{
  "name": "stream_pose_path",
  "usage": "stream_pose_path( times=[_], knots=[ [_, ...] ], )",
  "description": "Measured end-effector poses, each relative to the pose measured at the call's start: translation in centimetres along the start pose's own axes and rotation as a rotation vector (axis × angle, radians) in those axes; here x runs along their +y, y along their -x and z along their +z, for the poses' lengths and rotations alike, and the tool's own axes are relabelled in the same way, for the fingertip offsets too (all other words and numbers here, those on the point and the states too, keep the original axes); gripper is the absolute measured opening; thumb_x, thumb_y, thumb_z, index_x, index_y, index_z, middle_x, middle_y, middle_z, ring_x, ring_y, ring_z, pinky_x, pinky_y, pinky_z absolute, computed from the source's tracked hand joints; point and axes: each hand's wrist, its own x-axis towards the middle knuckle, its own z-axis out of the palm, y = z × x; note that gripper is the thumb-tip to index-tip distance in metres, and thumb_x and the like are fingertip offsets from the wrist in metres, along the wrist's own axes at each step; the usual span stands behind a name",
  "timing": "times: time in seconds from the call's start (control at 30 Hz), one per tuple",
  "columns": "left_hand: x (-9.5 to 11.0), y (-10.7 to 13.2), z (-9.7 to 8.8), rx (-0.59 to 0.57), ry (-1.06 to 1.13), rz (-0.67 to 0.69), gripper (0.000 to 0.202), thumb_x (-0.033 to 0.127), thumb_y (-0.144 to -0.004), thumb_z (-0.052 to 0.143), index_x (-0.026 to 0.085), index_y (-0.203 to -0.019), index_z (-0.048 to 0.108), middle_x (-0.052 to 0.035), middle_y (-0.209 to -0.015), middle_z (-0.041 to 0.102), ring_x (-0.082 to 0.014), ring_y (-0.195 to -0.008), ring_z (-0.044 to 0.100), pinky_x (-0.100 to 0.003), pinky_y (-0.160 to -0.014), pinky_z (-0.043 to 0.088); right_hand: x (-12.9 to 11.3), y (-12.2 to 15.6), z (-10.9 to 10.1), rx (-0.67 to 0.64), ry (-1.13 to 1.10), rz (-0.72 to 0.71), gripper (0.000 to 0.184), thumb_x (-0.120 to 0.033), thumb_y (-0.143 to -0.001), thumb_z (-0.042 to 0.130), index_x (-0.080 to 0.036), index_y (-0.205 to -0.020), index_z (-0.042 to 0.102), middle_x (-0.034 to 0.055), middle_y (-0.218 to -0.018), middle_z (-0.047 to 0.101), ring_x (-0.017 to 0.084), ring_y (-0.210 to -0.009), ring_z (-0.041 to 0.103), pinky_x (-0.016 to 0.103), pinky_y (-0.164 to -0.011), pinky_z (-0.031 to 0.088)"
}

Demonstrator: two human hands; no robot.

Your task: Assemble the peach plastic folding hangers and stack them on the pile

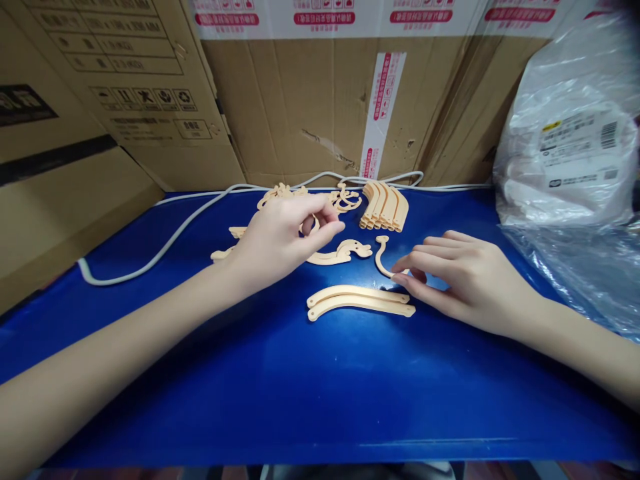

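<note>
My right hand [460, 273], narrowed, pinches the near end of a hooked wooden piece [381, 256] at its 9 o'clock on the surface [320, 393]; my left hand [280, 233] curls narrowly, contents unclear. I judge the piece light, stiff, snappable mid-curve, best gripped at either end.

The left cardboard carton [135, 160] bears a printed table [105, 43] with the units "MM" and "(KG)"; its figures are blurred. Below, a row of handling symbols [145, 99] includes an umbrella, upward arrows and a recycling sign, above a boxed "合格证" [194, 129]. White packing tape [275, 30] across the back carton [300, 100] repeats red Chinese lettering beginning "请确认". On the plastic bag [540, 87], a white label [575, 148] carries a barcode [609, 135] and illegible small print.
</note>
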Motion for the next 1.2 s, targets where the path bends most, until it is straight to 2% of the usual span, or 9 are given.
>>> stream_pose_path(
  times=[0.17,0.37,0.5,0.63,0.77,0.87,1.0,1.2],
  knots=[
    [-0.7,3.1,-0.3,-0.099,-0.021,0.213,0.018,0.024,-0.098,0.053,0.017,-0.084,0.062,0.0003,-0.077,0.062,-0.0121,-0.071,0.055,-0.026,-0.067,0.040,0.3,-0.2,0.3,-0.029,-0.039,0.027,0.027,-0.030,-0.101,0.047,-0.018,-0.091,0.068,0.0030,-0.075,0.069,0.017,-0.068,0.062,0.032,-0.065,0.038],
    [-0.8,4.9,0.2,-0.221,-0.024,0.310,0.018,0.026,-0.102,0.049,0.018,-0.092,0.062,-0.0018,-0.089,0.066,-0.0145,-0.083,0.058,-0.027,-0.075,0.042,2.2,-0.4,1.5,-0.051,-0.148,0.078,0.020,-0.029,-0.099,0.050,-0.019,-0.097,0.068,0.0082,-0.097,0.069,0.020,-0.088,0.062,0.035,-0.076,0.049],
    [-0.2,5.4,0.5,-0.226,-0.034,0.359,0.018,0.025,-0.102,0.049,0.017,-0.095,0.063,-0.0024,-0.093,0.068,-0.0148,-0.085,0.059,-0.028,-0.078,0.043,3.4,-0.4,2.5,-0.021,-0.201,0.137,0.018,-0.029,-0.098,0.051,-0.020,-0.102,0.067,0.0088,-0.104,0.067,0.021,-0.097,0.063,0.036,-0.083,0.052],
    [0.0,5.6,0.9,-0.190,-0.088,0.436,0.017,0.023,-0.101,0.049,0.017,-0.095,0.064,-0.0036,-0.095,0.069,-0.0153,-0.086,0.060,-0.029,-0.078,0.043,4.0,-0.5,3.3,-0.016,-0.241,0.206,0.020,-0.034,-0.098,0.052,-0.021,-0.102,0.067,0.0088,-0.103,0.066,0.022,-0.095,0.064,0.039,-0.083,0.052],
    [-0.2,5.6,1.0,-0.228,-0.111,0.429,0.021,0.032,-0.100,0.051,0.017,-0.105,0.064,-0.0064,-0.109,0.070,-0.0186,-0.096,0.063,-0.032,-0.084,0.046,4.1,-0.5,3.7,-0.015,-0.278,0.242,0.022,-0.035,-0.097,0.053,-0.020,-0.103,0.067,0.0083,-0.100,0.066,0.021,-0.090,0.064,0.037,-0.079,0.052],
    [-0.5,5.6,0.9,-0.275,-0.080,0.410,0.026,0.039,-0.098,0.055,0.017,-0.110,0.064,-0.0062,-0.114,0.070,-0.0196,-0.103,0.064,-0.032,-0.089,0.046,4.2,-0.4,3.7,-0.016,-0.266,0.242,0.025,-0.034,-0.096,0.053,-0.020,-0.111,0.067,0.0063,-0.094,0.065,0.019,-0.083,0.063,0.033,-0.074,0.051],
    [-0.7,5.8,1.0,-0.315,-0.069,0.412,0.025,0.038,-0.098,0.056,0.018,-0.110,0.065,-0.0050,-0.113,0.071,-0.0185,-0.104,0.065,-0.030,-0.090,0.046,4.3,-0.3,3.6,-0.053,-0.225,0.224,0.031,-0.035,-0.098,0.049,-0.021,-0.123,0.065,0.0066,-0.096,0.065,0.019,-0.085,0.062,0.035,-0.076,0.050],
    [-0.6,5.6,1.9,-0.304,-0.115,0.432,0.021,0.033,-0.099,0.052,0.019,-0.108,0.065,-0.0044,-0.115,0.070,-0.0168,-0.099,0.066,-0.028,-0.084,0.046,4.3,-0.3,4.0,-0.055,-0.235,0.201,0.031,-0.034,-0.099,0.049,-0.021,-0.123,0.064,0.0100,-0.105,0.064,0.022,-0.093,0.063,0.039,-0.081,0.052]
  ],
)
